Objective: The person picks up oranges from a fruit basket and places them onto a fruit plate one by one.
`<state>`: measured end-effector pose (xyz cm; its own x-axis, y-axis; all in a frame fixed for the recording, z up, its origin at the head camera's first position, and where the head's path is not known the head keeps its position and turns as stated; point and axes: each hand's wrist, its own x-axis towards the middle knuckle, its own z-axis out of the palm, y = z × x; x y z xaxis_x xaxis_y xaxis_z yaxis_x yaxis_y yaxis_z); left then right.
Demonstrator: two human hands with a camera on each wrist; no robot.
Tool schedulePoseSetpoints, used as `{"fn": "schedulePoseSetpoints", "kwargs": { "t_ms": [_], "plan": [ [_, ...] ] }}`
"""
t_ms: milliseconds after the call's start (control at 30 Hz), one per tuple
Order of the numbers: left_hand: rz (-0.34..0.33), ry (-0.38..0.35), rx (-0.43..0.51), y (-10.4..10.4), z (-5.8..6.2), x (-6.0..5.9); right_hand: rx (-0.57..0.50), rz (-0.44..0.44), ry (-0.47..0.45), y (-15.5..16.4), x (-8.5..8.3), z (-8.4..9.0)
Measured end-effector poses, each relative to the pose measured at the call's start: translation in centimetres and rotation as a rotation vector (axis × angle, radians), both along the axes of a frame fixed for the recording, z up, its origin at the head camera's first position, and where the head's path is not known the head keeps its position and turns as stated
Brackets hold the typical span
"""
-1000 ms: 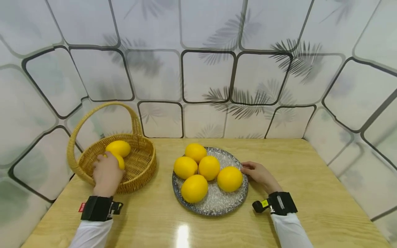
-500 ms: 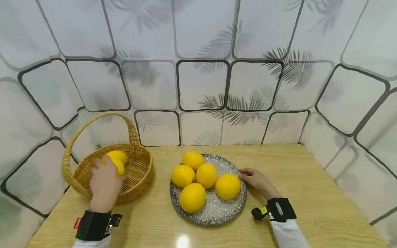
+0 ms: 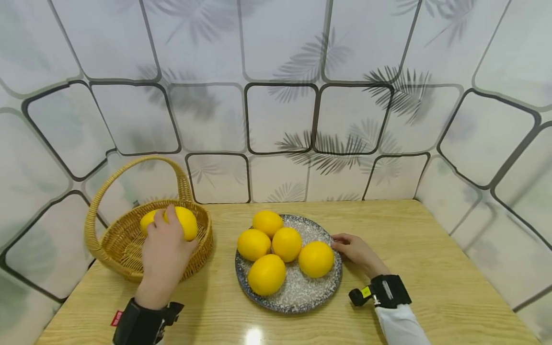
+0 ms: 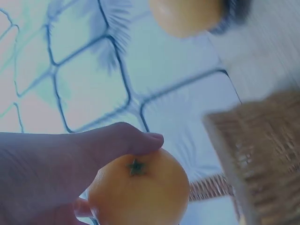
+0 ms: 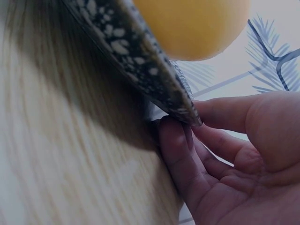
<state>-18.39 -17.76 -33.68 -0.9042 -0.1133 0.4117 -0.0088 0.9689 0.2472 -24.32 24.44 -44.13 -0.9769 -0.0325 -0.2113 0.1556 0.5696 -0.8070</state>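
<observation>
My left hand holds a yellow-orange orange over the right part of a wicker basket. In the left wrist view, the thumb lies beside the green star-shaped stem end of this orange. Another orange is in the basket, partly hidden behind my fingers. My right hand pinches the right rim of a round speckled grey plate; thumb and fingers sit on opposite faces of the rim in the right wrist view. Several oranges rest on the plate, mostly toward its left.
The basket's tall arched handle rises above its left and back sides. Basket and plate stand apart on a light wooden table. A patterned cloth hangs behind the table and along both sides.
My left hand has lifted an orange and moved right with it inside the basket's outline. The right hand stays at the plate's rim. Earlier, the head view tilted slightly upward.
</observation>
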Motion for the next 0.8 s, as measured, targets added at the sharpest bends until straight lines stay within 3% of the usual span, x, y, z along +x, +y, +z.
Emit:
{"fn": "schedulePoseSetpoints", "kwargs": {
  "t_ms": [267, 533, 800],
  "plan": [
    [-0.084, -0.083, 0.063, 2.8, 0.6, 0.4, -0.001, -0.007, -0.014, 0.1, -0.1, -0.1],
    [-0.204, -0.1, 0.106, 5.5, 0.2, 1.0, -0.017, 0.011, -0.005, 0.1, -0.1, 0.1],
    [-0.31, -0.121, 0.117, 8.6, -0.2, 2.4, -0.011, 0.012, -0.013, 0.1, -0.1, 0.1]
  ]
}}
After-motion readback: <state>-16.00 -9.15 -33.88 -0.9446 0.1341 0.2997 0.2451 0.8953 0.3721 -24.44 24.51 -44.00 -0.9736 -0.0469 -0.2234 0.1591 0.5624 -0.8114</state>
